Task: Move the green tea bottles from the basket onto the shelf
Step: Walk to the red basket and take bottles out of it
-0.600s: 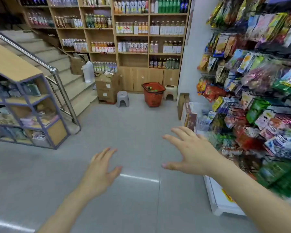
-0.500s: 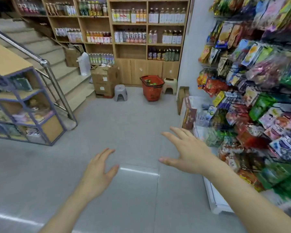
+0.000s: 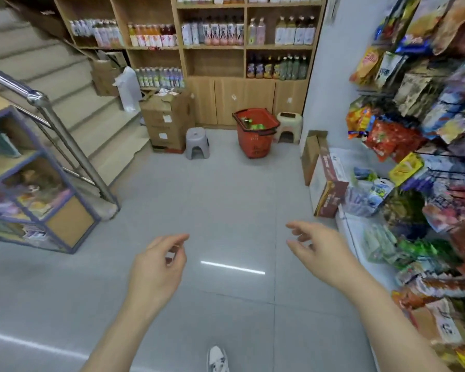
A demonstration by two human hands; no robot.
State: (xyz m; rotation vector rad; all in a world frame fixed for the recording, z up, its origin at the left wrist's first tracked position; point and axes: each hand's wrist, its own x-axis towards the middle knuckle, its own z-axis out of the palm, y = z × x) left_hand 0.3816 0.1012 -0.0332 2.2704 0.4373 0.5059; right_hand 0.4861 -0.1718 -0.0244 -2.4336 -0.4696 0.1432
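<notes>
1. Shoe: white, one toe visible on the grey floor at the near edge of view.
2. Left hand: bare, raised over the floor, fingers curled loosely inward, grip narrow and holding nothing.
3. Right hand: bare, raised over the floor, fingers spread and slightly bent, grip wide and holding nothing.
4. Snack rack: along the right side, hung with coloured packets; blurred.
5. Carton: on the floor at the rack's foot.
6. Grey stool: on the floor beside a stack of cardboard boxes.
7. Basket: red, on the floor at the far edge, just before the cabinet doors, well apart from both hands.
8. Green tea bottles: green items lying inside the basket; count not discernible.
9. Beige stool: just beside the basket, right side.
10. Shelf: wooden, against the far wall, rows of bottles; one compartment above the cabinet doors stands bare.
</notes>
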